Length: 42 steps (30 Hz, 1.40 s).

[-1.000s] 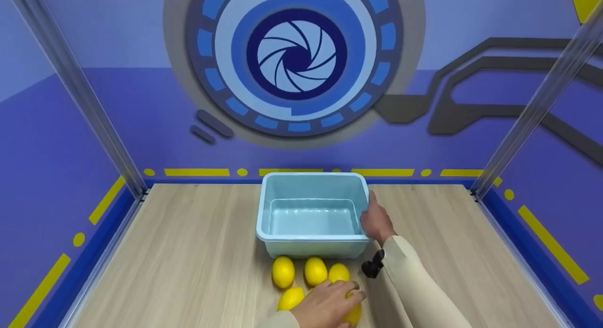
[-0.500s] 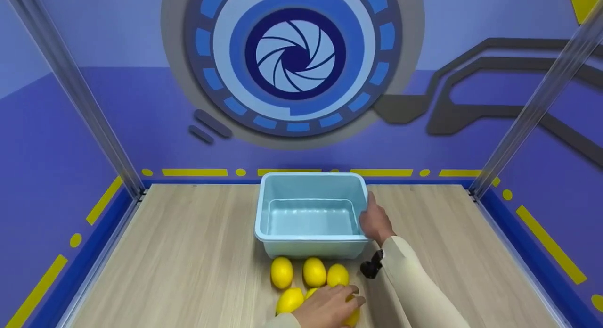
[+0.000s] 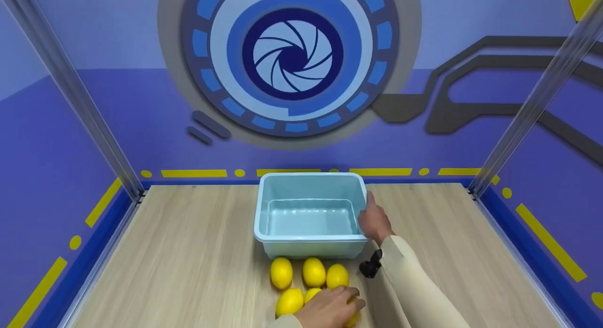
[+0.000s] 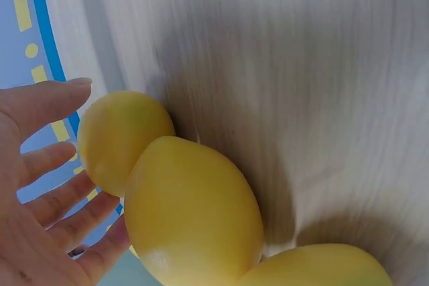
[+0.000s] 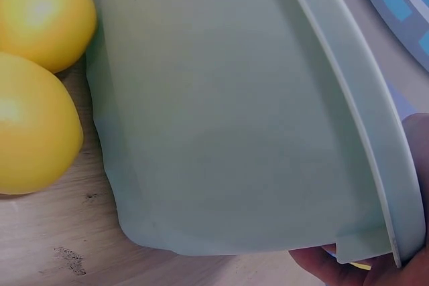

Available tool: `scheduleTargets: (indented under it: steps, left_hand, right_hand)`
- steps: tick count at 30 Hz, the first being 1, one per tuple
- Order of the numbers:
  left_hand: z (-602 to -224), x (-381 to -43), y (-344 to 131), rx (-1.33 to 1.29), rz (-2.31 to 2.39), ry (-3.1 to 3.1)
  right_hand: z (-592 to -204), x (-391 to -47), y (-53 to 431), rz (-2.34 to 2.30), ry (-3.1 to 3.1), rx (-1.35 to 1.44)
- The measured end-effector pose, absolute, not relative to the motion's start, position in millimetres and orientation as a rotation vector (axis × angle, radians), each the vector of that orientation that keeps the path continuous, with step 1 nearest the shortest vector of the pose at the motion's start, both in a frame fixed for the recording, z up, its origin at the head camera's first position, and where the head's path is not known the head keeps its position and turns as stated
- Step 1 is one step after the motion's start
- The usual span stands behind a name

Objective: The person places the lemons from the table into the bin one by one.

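A light-blue plastic tub (image 3: 311, 248) stands at the back middle of the table with nothing inside it. My right hand (image 3: 377, 222) grips the tub's right side at the rim, with curled fingers (image 5: 315, 264) under the rim in the right wrist view. Several yellow lemons (image 3: 281, 273) lie in front of the tub. Over the nearest ones is my left hand (image 3: 327, 309), its fingers reaching over a lemon (image 3: 352, 319) at the right. In the left wrist view its fingers are spread, nearly straight, beside a lemon (image 4: 120, 138), with the thumb (image 4: 53, 102) near it.
The wooden table (image 3: 188, 252) is bounded by a blue back wall (image 3: 141, 130) and side walls, with metal posts (image 3: 89, 92) at the corners. A small black device (image 3: 371, 264) sits at my right wrist. Both forearms come in from the front edge.
The head view has shifted very slightly. My left hand stays over the nearest lemons, and my right hand keeps its hold on the tub, which has not moved.
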State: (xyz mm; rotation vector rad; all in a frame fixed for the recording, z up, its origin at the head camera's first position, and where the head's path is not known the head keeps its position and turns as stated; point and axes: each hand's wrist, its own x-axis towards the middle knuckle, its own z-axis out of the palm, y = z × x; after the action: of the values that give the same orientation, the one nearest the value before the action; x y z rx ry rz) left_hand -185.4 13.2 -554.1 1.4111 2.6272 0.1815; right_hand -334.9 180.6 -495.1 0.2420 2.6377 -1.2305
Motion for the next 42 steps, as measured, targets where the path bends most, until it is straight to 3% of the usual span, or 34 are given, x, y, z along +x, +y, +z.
scheduleTargets:
  steps: [28, 42]
  left_hand:
    - [-563, -183, 15, 1.477, 0.205, 2.703]
    - [-563, -186, 16, 1.387, 0.282, 2.595]
  right_hand:
    - [-497, -337, 181, -1.206, 2.653, 0.25]
    - [-496, -337, 179, -1.24, 2.663, 0.245]
